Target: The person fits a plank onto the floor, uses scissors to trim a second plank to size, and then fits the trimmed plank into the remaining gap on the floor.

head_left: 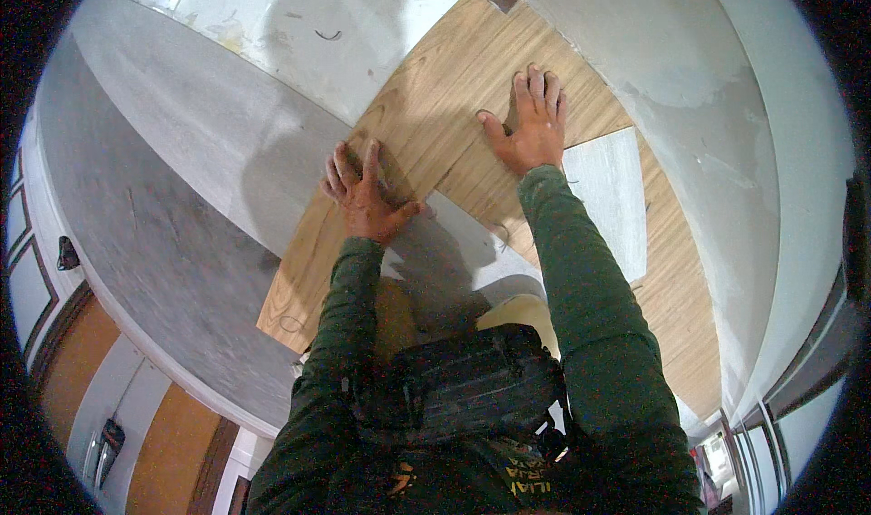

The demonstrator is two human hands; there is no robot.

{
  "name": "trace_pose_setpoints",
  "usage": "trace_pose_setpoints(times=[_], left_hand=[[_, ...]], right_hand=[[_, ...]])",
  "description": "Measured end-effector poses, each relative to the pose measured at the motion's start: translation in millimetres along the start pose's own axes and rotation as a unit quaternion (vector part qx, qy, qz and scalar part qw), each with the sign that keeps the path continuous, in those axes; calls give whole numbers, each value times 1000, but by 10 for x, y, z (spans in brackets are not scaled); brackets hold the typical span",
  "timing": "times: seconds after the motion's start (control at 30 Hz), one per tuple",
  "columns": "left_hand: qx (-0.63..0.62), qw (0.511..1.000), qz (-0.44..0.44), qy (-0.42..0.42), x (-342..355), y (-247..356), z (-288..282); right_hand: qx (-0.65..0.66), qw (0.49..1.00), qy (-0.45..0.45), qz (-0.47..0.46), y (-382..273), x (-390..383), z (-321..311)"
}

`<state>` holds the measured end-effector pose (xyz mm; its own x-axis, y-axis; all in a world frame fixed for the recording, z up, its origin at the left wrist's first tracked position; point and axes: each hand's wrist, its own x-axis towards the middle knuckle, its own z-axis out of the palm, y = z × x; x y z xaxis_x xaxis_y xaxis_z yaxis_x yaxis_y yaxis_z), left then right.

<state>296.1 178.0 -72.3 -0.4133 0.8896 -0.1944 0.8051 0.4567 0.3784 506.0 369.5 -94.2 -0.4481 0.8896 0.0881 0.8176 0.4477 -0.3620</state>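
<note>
My left hand (pixel 365 197) rests palm down on a wood-look floor plank (pixel 318 252), its fingers spread near the plank's left edge. Farther forward and to the right, my right hand (pixel 533 129) presses flat on the wood-look surface (pixel 581 70), thumb out to the side. Both hands are open and hold nothing. Just right of my right wrist, a pale grey rectangular piece (pixel 610 206) lies on the wood-look flooring (pixel 676 324). Between my forearms a strip of pale floor (pixel 472 234) shows, partly in shadow.
Left of the plank runs a grey floor strip (pixel 209 125), with a darker grey surface (pixel 145 188) beyond. A white glossy surface (pixel 408 7) lies ahead. A pale wall (pixel 717 125) borders the flooring on the right. A black pouch (pixel 463 379) hangs at my waist.
</note>
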Motion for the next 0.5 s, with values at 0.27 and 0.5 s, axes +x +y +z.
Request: trace_pose_setpoints(times=[0.27,0.5], left_hand=[[-6,998,-36,-57,36,-8,-3],[-20,995,-58,-73,45,7,30]], right_hand=[[-12,1000,-14,9,17,8,11],[-21,1000,10,-4,-11,15,3]])
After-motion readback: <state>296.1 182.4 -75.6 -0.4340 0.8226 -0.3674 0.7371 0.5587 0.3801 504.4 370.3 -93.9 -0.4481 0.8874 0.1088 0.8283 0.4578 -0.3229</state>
